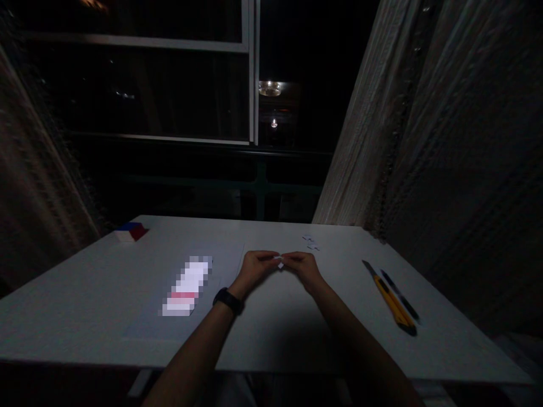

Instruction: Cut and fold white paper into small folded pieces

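My left hand [255,268] and my right hand [302,267] meet above the middle of a white table [85,294]. Both are closed in a pinch on a small white scrap of paper [279,261] held between their fingertips. A black watch sits on my left wrist [228,300]. A few more small white scraps [311,243] lie on the table just beyond my right hand.
A yellow utility knife [392,298] and a dark pen [401,295] lie to the right. A blurred white and pink strip [186,286] lies to the left on a pale sheet. A red, blue and white block [130,231] sits at the far left corner. Dark window behind, curtains both sides.
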`<action>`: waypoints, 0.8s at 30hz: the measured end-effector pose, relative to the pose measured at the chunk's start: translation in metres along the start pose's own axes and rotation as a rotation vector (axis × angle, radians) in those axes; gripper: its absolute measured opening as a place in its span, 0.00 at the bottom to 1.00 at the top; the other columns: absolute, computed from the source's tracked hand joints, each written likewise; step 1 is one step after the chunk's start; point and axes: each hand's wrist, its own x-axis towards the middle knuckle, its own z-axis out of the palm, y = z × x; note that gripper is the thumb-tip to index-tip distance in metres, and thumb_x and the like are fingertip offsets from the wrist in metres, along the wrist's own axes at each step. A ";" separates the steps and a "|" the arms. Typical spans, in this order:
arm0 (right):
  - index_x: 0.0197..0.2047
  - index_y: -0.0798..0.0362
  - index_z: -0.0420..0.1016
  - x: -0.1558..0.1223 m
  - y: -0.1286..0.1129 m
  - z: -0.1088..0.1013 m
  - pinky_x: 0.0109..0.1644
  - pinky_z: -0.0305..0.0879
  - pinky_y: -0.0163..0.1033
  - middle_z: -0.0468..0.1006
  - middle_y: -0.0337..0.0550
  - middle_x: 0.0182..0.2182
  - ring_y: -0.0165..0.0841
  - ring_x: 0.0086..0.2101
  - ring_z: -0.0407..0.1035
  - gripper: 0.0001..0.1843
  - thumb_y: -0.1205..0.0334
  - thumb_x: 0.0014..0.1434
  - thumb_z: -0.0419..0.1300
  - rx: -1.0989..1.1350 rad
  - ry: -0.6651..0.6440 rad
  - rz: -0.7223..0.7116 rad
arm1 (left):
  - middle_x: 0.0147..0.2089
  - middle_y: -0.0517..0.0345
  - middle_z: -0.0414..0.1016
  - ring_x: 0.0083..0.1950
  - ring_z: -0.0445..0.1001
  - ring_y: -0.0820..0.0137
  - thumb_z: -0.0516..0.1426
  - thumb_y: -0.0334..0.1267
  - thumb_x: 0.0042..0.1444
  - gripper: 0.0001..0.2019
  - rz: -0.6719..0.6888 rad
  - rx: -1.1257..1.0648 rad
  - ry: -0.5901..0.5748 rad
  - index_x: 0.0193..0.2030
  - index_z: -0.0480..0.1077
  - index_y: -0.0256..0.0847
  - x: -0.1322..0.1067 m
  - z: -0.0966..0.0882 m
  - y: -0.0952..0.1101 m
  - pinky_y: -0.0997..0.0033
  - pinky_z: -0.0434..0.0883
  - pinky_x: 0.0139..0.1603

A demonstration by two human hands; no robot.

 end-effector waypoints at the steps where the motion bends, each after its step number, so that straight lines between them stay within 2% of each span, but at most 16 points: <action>1: 0.27 0.56 0.79 0.000 -0.001 0.000 0.34 0.67 0.40 0.78 0.44 0.24 0.34 0.26 0.71 0.16 0.57 0.32 0.71 -0.024 0.002 -0.015 | 0.34 0.45 0.78 0.35 0.75 0.63 0.64 0.44 0.39 0.18 0.005 0.015 -0.003 0.34 0.76 0.31 0.000 0.000 0.000 0.67 0.70 0.37; 5: 0.27 0.56 0.79 -0.001 -0.004 0.001 0.33 0.67 0.40 0.78 0.45 0.24 0.35 0.27 0.71 0.16 0.57 0.33 0.70 -0.112 -0.005 -0.065 | 0.31 0.47 0.78 0.34 0.75 0.63 0.63 0.44 0.40 0.16 0.030 0.065 0.005 0.32 0.77 0.33 0.001 -0.001 0.000 0.68 0.70 0.35; 9: 0.31 0.55 0.79 -0.003 -0.005 0.001 0.33 0.68 0.39 0.78 0.43 0.24 0.34 0.26 0.72 0.18 0.58 0.33 0.70 -0.076 -0.026 -0.049 | 0.31 0.47 0.78 0.34 0.75 0.63 0.63 0.44 0.39 0.15 0.038 0.073 0.057 0.31 0.77 0.34 0.002 -0.001 0.001 0.68 0.70 0.35; 24: 0.25 0.56 0.79 -0.004 -0.008 0.003 0.32 0.67 0.39 0.79 0.45 0.23 0.36 0.26 0.72 0.13 0.58 0.33 0.70 -0.171 0.036 -0.073 | 0.32 0.48 0.78 0.34 0.76 0.63 0.64 0.43 0.38 0.15 0.063 0.117 -0.010 0.31 0.77 0.34 0.000 -0.003 0.006 0.69 0.70 0.35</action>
